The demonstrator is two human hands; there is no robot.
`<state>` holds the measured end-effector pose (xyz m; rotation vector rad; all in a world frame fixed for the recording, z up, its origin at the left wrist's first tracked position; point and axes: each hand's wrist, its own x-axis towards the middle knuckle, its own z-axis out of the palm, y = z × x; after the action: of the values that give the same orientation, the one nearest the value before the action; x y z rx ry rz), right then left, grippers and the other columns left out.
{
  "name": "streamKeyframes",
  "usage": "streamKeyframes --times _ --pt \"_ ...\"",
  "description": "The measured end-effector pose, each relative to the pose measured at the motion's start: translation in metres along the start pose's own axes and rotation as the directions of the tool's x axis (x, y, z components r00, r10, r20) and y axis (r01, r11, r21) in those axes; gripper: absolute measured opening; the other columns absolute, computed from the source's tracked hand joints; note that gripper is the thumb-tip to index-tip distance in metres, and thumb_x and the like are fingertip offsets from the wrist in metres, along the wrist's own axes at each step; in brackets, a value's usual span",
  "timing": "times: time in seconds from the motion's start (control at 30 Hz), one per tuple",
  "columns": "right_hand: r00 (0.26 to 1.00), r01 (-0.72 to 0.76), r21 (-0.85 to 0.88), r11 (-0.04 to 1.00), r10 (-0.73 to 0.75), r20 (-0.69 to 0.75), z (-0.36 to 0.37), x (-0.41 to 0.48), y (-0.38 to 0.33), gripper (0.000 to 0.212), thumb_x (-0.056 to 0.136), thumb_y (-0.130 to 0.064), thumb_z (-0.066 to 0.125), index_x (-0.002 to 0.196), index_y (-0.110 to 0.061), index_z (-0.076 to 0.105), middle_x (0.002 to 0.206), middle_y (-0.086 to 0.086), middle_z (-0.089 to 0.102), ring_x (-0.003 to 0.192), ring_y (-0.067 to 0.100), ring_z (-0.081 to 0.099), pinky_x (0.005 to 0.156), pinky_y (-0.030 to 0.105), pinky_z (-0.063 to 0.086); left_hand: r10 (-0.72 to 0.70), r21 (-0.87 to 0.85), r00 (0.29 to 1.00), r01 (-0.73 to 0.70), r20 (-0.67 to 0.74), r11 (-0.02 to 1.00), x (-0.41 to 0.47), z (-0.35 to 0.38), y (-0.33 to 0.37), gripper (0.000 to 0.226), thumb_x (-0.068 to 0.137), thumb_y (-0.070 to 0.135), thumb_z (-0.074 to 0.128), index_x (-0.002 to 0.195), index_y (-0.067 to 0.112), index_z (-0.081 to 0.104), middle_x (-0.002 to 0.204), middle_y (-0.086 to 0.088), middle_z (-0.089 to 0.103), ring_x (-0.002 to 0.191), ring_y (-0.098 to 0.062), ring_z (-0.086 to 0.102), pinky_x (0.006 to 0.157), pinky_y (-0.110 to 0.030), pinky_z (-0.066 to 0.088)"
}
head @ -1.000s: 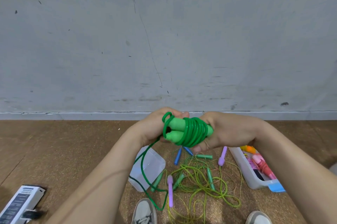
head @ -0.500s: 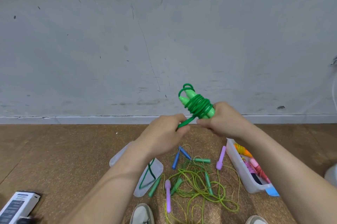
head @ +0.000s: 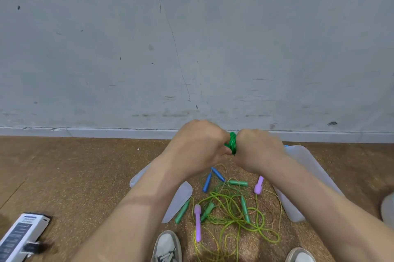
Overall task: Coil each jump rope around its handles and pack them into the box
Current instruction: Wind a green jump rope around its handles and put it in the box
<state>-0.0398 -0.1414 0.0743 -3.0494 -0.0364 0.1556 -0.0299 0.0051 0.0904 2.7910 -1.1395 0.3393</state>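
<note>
Both of my hands hold a green jump rope (head: 232, 143) wound into a bundle, level with the foot of the wall. My left hand (head: 200, 144) grips its left side and my right hand (head: 259, 148) grips its right side, so only a strip of green coils shows between them. The clear plastic box (head: 307, 168) lies on the floor to the right, mostly behind my right forearm. On the floor below my hands is a tangle of loose ropes (head: 232, 208) with blue (head: 207, 181), teal and purple (head: 197, 222) handles.
A clear lid (head: 179, 202) lies on the cork floor left of the tangle, partly under my left forearm. A white printed carton (head: 19, 236) sits at the lower left. My two shoes (head: 167, 246) show at the bottom edge. The grey wall stands straight ahead.
The green bundle came down from above my hands and both hands closed over it. The loose green tail that hung to the floor is no longer visible. The view shifted and the box is now largely covered.
</note>
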Motion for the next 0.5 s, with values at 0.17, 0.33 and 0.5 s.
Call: streamKeyframes --times 0.17,0.33,0.5 --pt "0.969 0.234 -0.119 0.965 -0.221 0.112 0.000 -0.008 -0.008 0.020 0.083 -0.011 0.055 0.074 -0.015 0.038 0.067 -0.001 0.041 0.068 0.025 0.050 0.060 0.031 0.040 -0.255 -0.397 0.955 0.295 0.152 0.869 -0.008 -0.009 -0.019 0.021 0.068 0.042 0.080 0.081 0.026 0.076 0.072 0.005 0.070 0.070 -0.009 0.059 0.064 -0.028 0.045" --pt "0.879 0.476 -0.217 0.852 -0.453 0.147 -0.011 -0.021 -0.011 0.015 0.088 -0.009 0.053 0.088 -0.022 0.044 0.072 -0.002 0.043 0.078 0.026 0.056 0.062 0.029 0.037 -0.265 -0.661 0.918 0.396 0.294 0.638 -0.013 -0.008 -0.032 0.014 0.065 0.027 0.085 0.072 0.017 0.076 0.068 -0.004 0.070 0.063 -0.013 0.061 0.064 -0.030 0.048" --pt "0.826 0.557 -0.076 0.827 -0.561 -0.049 -0.006 -0.011 -0.002 0.022 0.081 -0.007 0.056 0.084 -0.025 0.044 0.092 0.002 0.062 0.086 0.026 0.061 0.064 0.031 0.040 -0.234 -0.830 0.910 0.409 0.342 0.380 -0.016 -0.004 -0.037 0.012 0.078 0.015 0.073 0.069 0.010 0.069 0.053 -0.002 0.055 0.047 -0.008 0.044 0.048 -0.018 0.037"
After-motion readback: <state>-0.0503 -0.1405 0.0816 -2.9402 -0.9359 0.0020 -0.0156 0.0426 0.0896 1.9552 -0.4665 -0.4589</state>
